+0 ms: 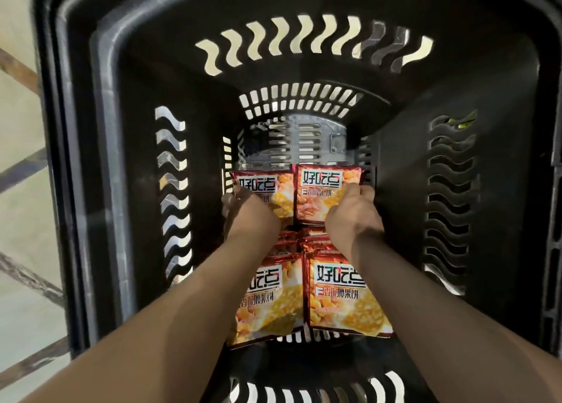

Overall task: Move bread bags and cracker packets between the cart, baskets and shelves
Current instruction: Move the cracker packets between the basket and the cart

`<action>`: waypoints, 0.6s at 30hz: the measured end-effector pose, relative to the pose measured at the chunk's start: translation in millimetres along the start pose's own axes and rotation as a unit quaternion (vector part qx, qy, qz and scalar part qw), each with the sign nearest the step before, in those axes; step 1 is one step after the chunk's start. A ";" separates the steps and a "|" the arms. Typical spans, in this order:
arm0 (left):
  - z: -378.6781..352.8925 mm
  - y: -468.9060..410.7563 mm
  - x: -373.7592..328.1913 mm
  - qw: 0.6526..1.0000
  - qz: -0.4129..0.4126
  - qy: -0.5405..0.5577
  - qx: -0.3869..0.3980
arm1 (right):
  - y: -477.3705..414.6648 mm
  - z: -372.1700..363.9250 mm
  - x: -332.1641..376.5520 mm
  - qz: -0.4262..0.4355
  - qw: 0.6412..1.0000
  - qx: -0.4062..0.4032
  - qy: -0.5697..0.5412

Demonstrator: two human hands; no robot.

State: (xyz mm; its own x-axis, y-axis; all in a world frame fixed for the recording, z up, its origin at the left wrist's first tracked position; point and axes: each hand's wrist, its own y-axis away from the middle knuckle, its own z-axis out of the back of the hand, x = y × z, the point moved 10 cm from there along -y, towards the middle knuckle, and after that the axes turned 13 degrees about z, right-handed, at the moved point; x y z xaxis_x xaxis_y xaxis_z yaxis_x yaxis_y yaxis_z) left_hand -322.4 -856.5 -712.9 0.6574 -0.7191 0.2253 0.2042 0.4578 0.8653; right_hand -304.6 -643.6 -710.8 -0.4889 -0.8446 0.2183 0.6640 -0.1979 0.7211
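Head view: left hand (243,203) and right hand (354,212) each clasp a red-orange foil cracker packet (327,189), side by side toward the deep black plastic basket's (395,165) far wall.

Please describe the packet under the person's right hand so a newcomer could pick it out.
Look into the deep black basket. Four cracker packets show on its floor; it is the far right packet, under the right hand. Unlike the nearer pair, it lies against the slotted far end.

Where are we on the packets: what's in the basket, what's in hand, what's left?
Done: two packets lie in the near half of the basket, with more beneath. In hand: left hand and right hand each grip a far packet. No bread bags, cart or shelves show, so what's left can't be judged.
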 end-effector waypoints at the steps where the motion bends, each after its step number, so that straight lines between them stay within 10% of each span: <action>1: -0.7 -0.5 -0.2 1.000 0.007 -0.024 -0.011 | -1.7 -0.2 0.0 0.005 1.000 0.001 0.008; 9: -15.8 -0.9 1.5 0.992 -0.008 0.090 0.085 | -18.0 -3.6 -12.2 -0.027 0.993 0.032 -0.108; 18: 43.5 77.1 -15.8 0.981 -0.190 -0.051 -0.008 | 46.1 42.6 20.3 0.078 0.991 0.060 -0.088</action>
State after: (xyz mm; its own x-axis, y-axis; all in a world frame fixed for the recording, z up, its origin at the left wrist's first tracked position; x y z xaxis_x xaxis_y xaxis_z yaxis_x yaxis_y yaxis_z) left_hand -348.7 -832.6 -630.3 0.4566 -0.8871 -0.0673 0.4312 0.1545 0.8889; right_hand -308.1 -648.7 -645.1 -0.4841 -0.7584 0.4365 0.6721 -0.0029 0.7404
